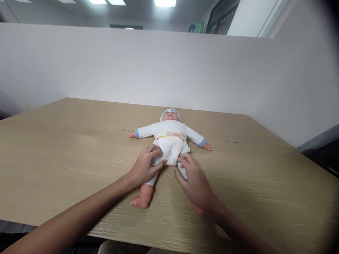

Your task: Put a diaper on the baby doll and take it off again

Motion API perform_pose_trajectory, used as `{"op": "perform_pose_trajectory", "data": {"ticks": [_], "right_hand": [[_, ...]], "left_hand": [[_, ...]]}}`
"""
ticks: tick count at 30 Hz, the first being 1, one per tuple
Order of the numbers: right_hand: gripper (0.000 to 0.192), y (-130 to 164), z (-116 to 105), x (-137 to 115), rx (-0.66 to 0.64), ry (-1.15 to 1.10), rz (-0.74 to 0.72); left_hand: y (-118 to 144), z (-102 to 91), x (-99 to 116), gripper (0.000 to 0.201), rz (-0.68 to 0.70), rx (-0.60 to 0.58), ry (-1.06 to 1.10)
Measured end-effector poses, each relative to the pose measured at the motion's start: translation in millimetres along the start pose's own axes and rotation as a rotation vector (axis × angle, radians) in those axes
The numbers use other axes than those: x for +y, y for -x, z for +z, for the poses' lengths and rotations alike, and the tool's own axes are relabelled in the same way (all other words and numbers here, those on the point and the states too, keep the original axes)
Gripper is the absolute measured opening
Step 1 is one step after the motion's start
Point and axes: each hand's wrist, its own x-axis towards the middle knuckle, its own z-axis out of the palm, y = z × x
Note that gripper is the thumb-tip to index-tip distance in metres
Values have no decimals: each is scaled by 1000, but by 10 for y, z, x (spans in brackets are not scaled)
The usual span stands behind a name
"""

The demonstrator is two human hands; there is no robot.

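A baby doll in a white outfit with blue cuffs lies on its back, arms spread, head away from me. Around its hips is a white diaper with an orange printed waistband. My left hand is closed with bent fingers at the diaper's left leg edge, over the doll's thigh. On the other side, my right hand has its fingers curled at the right leg edge. Fingertips partly hide what each hand pinches. One bare doll foot shows below my left hand; my right hand and wrist mostly cover the other leg.
The doll lies on a wide wooden table with a seam across it. A pale partition wall rises behind the table's far edge. A dark object stands beyond the right edge.
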Motion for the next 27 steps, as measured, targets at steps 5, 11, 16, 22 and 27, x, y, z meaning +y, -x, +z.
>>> {"op": "perform_pose_trajectory", "data": {"ticks": [5, 11, 16, 22, 27], "right_hand": [[23, 33, 31, -16, 15, 3, -12], [19, 48, 35, -1, 6, 26, -13], [13, 29, 54, -2, 15, 37, -14], [1, -15, 16, -8, 77, 34, 34], [9, -53, -65, -16, 101, -130, 190]], "left_hand": [[0, -20, 41, 15, 17, -14, -1], [-10, -45, 79, 16, 1, -76, -19], [-9, -29, 51, 20, -50, -32, -15], [-7, 8, 26, 21, -121, 36, 128], [29, 124, -62, 34, -189, 163, 356]]}}
